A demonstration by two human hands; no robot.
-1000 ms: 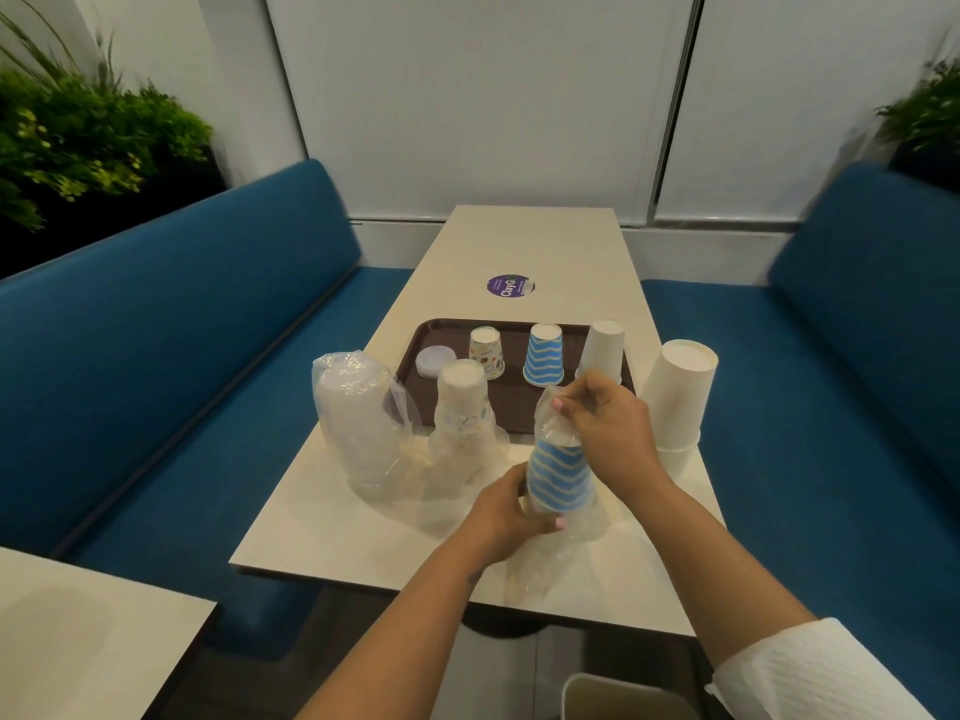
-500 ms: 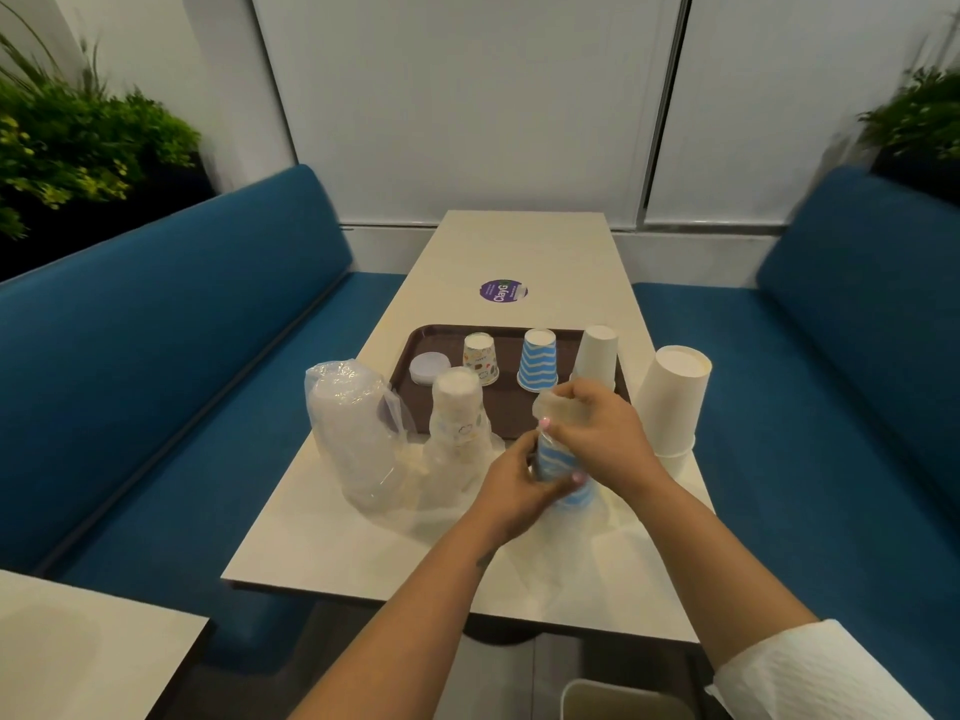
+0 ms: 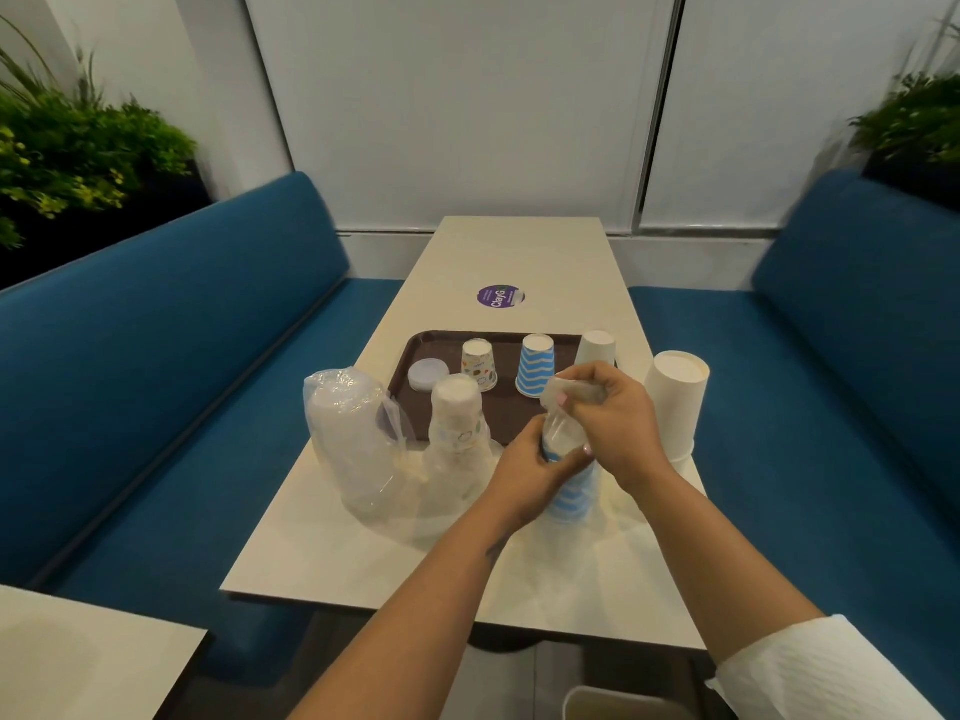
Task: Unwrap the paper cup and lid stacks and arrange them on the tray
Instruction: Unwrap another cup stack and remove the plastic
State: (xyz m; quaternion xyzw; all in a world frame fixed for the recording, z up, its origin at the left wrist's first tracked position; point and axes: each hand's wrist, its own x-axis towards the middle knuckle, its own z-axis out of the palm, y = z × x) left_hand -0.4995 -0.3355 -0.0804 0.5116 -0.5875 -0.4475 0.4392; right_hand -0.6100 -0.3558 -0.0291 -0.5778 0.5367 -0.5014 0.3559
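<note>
We see a pale counter running away from us toward a white panelled wall, with a round purple sticker on its far half. Blue upholstered benches flank it, one on the left and one on the right. Green plants sit behind the left bench, and more foliage behind the right. A second pale tabletop corner shows at lower left.
</note>
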